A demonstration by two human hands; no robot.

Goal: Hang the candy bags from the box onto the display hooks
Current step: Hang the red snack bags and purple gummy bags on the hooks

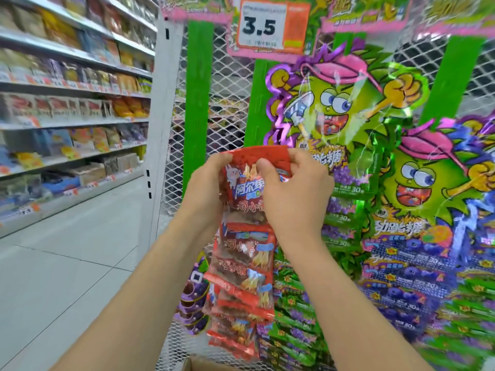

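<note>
Gripping the red candy bags (242, 266) w/ both hands: your L hand (211, 180) pinches the top left, R hand (292, 188) curls over the top right. Strip hangs in front of mesh rack (227, 103), above the box (198, 364).

candy bags (241, 266): red, flame print | hanging packs (340, 108): green, purple | mesh (227, 76): white

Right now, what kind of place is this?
Most likely a retail shop aisle: stocked shelves with price labels, a price card reading 3.5, and green candy bags hanging on a mesh rack. The left hand and right hand grip a red candy strip.
</note>
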